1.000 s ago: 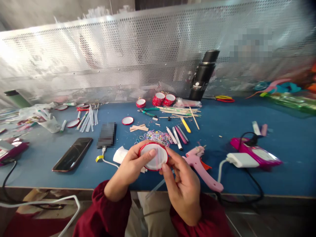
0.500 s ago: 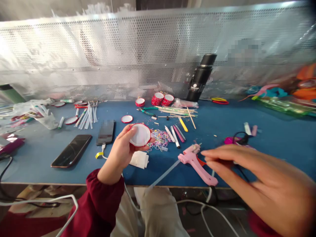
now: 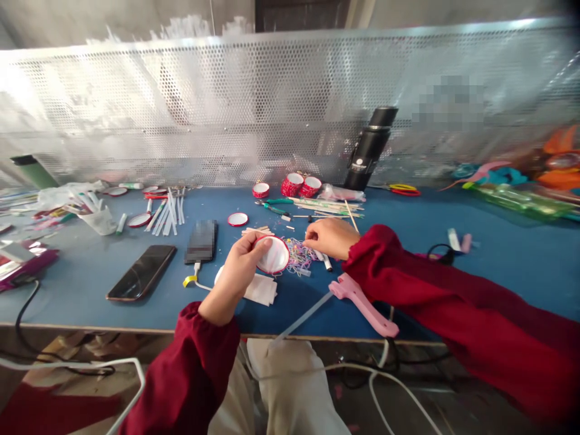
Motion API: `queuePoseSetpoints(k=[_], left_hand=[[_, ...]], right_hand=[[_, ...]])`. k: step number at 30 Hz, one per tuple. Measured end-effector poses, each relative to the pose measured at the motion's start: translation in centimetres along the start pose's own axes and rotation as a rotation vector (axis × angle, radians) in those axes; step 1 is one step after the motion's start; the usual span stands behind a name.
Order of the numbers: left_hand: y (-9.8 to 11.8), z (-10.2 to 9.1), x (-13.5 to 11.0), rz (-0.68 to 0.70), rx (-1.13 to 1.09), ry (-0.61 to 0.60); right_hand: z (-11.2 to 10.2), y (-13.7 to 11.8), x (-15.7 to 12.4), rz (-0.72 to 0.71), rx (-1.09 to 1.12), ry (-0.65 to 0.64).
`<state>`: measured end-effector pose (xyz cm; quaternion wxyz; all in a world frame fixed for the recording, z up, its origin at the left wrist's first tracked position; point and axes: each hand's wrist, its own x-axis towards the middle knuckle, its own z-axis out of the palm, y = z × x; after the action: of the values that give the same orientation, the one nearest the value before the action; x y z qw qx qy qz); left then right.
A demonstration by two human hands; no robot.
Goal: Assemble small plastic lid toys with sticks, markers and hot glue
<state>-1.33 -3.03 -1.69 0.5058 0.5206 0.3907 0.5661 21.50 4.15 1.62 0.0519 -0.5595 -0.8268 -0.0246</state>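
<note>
My left hand (image 3: 239,269) grips a round white lid with a red rim (image 3: 274,256) by its left edge, thumb on the face. To the right of the lid, my right hand (image 3: 333,237) is over a tangle of pastel strings (image 3: 299,254), its fingers drawn together in a pinch. Whatever may be between those fingertips is too small to make out. Below my right forearm lies a pink glue gun (image 3: 367,308) with a clear glue stick (image 3: 306,317) out of its back; the sleeve covers its front part. A folded white tissue (image 3: 261,291) lies under my left hand.
Behind stand small red-and-white drums (image 3: 293,184) and a black thermos (image 3: 371,148). Another red-rimmed lid (image 3: 238,219), green-handled pliers (image 3: 274,208) and wooden sticks (image 3: 326,206) lie mid-table. Two phones (image 3: 141,273) rest at left. White cables hang across the front edge.
My right hand has swung from beside the glue gun, forward and left, to the string pile. My left hand, still holding the lid, has shifted slightly right. The camera view has moved a little.
</note>
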Motion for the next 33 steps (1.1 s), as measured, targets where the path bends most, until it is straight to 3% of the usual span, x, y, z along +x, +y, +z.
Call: queuePoseSetpoints(k=[4,11,16,20,26,33], left_hand=[[-0.2,0.0,0.0,0.02,0.004,0.008],[-0.1,-0.2,0.1,0.099,0.21,0.049],[-0.5,-0.2,0.4,0.166,0.238,0.058],[-1.1,-0.5,0.6,0.174,0.239,0.043],[-1.5,-0.8,0.8,0.209,0.313,0.055],[-0.7,-0.3,0.8,0.277,0.396,0.042]], right_hand=[[1.0,0.0,0.9,0.039,-0.053,-0.06],[-0.4,0.2,0.4,0.073,-0.003,0.006],[0.8,0.4,0.9,0.005,-0.037,-0.083],[0.8,0.4,1.2,0.009,-0.075,-0.043],[-1.4,0.5,0.6,0.062,0.172,-0.016],[-1.1,-0.3,-0.3,0.003,0.533,0.039]])
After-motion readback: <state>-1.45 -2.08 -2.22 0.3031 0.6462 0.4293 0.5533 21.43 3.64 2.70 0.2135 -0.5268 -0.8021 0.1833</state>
